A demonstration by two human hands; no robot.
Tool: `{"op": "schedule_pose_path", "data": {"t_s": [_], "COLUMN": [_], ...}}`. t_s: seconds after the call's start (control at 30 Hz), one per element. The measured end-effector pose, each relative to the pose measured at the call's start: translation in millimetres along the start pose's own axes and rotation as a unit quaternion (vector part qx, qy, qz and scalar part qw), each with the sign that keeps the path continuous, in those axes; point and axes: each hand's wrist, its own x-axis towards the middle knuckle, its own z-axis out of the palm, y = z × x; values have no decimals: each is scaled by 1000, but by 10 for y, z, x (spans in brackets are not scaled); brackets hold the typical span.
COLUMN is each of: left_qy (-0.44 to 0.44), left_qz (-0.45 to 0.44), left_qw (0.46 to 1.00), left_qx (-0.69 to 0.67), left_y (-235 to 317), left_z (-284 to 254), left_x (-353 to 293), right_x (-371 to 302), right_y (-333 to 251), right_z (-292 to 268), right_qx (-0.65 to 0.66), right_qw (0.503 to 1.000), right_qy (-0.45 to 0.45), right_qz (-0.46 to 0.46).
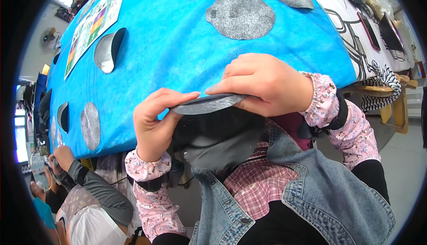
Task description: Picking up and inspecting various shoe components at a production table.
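Between both hands I hold a thin round grey speckled disc (208,106), tilted so that it shows nearly edge-on at the table's near edge. My left hand (155,118) pinches its left end between thumb and fingers. At the right end, my right hand (262,85) grips it with the thumb below and the fingers above. A black, smooth sheet or cover (218,136) shows just under the disc, in front of my chest; what it belongs to is unclear. Farther off on the blue table cover lies a similar flat grey disc (240,17) with a small notch at its left rim.
The blue cover (169,49) spreads over the table. Several more grey pieces lie about, one a curled disc (108,51) beside a printed sheet (95,27). A phone (368,31) rests on the white patterned cloth at right. A wooden stool (396,107) stands there. Another person's arm (98,187) is at left.
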Motion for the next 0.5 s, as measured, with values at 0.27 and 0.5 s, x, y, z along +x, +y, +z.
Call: {"op": "schedule_pose_path", "data": {"t_s": [0.27,0.5], "left_qy": [-23,169], "left_qz": [26,-50], "left_qw": [989,978], "left_qx": [140,-108], "left_y": [196,1], "left_z": [95,-6], "left_x": [21,-58], "right_x": [60,-127], "right_y": [-188,8], "right_z": [-31,-96], "right_qx": [-69,149], "right_qw": [993,963], "right_qy": [-86,-9], "right_qz": [45,223]}}
